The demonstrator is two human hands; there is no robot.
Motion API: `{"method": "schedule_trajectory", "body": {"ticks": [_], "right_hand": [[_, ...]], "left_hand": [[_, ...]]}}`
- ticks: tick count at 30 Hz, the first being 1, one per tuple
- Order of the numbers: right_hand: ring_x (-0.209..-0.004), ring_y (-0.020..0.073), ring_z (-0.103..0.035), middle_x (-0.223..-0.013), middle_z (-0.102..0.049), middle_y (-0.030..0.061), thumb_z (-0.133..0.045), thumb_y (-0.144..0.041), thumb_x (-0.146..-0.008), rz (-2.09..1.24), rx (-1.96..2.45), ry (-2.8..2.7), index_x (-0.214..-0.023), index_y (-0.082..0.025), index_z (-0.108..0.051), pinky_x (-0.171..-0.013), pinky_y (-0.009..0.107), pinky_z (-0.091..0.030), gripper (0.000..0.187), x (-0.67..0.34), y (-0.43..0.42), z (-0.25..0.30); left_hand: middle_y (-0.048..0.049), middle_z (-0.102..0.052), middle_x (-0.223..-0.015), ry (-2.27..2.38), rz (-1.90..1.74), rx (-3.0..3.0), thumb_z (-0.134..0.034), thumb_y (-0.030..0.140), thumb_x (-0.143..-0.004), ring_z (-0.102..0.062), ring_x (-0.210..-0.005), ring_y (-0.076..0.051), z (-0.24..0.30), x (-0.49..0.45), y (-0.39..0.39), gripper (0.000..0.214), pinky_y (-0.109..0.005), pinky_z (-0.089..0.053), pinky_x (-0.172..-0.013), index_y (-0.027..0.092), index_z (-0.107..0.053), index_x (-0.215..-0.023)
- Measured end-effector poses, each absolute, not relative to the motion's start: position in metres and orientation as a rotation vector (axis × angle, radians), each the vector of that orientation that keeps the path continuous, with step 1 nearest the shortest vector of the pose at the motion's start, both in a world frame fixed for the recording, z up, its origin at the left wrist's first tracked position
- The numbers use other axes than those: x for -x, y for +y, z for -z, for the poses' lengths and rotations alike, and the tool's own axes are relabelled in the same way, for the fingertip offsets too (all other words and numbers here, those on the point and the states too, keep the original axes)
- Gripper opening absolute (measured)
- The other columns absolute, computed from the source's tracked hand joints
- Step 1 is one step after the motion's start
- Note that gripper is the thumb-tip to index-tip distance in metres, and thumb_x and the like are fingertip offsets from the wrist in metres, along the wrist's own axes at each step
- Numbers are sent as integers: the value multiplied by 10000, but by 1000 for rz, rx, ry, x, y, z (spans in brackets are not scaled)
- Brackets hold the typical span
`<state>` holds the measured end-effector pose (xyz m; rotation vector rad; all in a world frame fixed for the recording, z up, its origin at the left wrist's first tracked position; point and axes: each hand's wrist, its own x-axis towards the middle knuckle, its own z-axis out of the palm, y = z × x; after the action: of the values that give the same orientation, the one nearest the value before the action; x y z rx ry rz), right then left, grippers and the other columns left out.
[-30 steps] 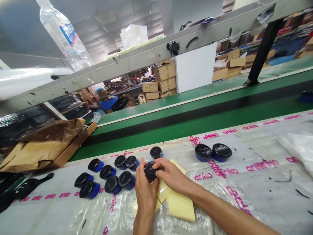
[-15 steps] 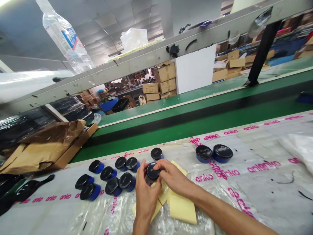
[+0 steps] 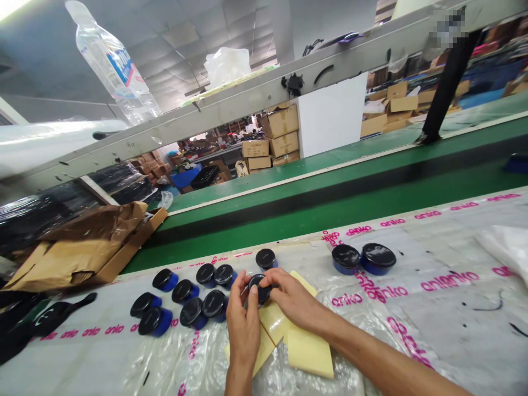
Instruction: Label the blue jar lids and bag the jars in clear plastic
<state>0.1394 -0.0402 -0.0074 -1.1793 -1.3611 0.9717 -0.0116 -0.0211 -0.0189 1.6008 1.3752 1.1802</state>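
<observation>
Between my two hands is a round jar with a black lid (image 3: 259, 287). My left hand (image 3: 243, 313) wraps its left side, the thumb lying against the lid's near part. The fingers of my right hand (image 3: 289, 297) pinch the lid's right edge. Under the hands lie yellow paper sheets (image 3: 310, 352) on crumpled clear plastic. Just beyond them stands a blue jar with a black lid (image 3: 266, 259). To the left several more such jars (image 3: 192, 312) are grouped, some tilted in view. Two wider black-lidded jars (image 3: 377, 258) stand side by side on the right.
The table has a plastic cover (image 3: 437, 313) printed in pink. Behind it runs a green conveyor belt (image 3: 231, 225). A cardboard box with brown paper (image 3: 91, 242) sits at left, near a black strap-like item (image 3: 58, 319). A grey beam (image 3: 247, 93) crosses above, bearing a plastic bottle (image 3: 117, 69).
My left thumb has moved up from the jar's near side onto its lid. My right hand keeps its pinch at the lid's edge. The view has shifted slightly.
</observation>
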Motion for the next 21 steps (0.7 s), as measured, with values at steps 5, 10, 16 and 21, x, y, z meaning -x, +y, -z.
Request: {"method": "schedule_trajectory", "body": {"ticks": [5,10,16,21], "right_hand": [[-1072,234,-597,-1077,-642,59,-470,-96,-757,-978,1187,-1367,-879,-220,-667,-983,391,-468,263,-140,-42,2],[-1078,237,-594,-1085,-641,60,-481,-93,-754,-982,1202,-1364,-863,-222,-667,-996,404,-459,251,-140,-43,0],[-1106,248,-594,-1114,-645,75,-471,-86,-753,-988,1208,-1363,-873,-217,-677,-1012,416,-449,273,-140,-42,0],[-1096,245,-600,-1121,-653,83,-460,-81,-750,-976,1218,-1341,-873,-212,-660,-1009,415,-448,269,-138,-43,0]], "left_hand": [[-120,-603,-1352,1371,-1182,-1641,-538,525,-942,-603,-1218,-259,19,10,-20,522,-444,-483,-1044,242,-506,-1380],[-122,-622,-1317,1385,-1205,-1654,-547,525,-935,-622,-1195,-257,19,10,-21,527,-425,-507,-1017,238,-514,-1376],[-125,-628,-1295,1401,-1225,-1667,-551,506,-934,-636,-1170,-256,17,10,-22,501,-409,-528,-984,231,-526,-1352],[-126,-625,-1290,1398,-1221,-1665,-543,501,-939,-637,-1164,-258,18,9,-22,494,-422,-530,-980,236,-515,-1354]]}}
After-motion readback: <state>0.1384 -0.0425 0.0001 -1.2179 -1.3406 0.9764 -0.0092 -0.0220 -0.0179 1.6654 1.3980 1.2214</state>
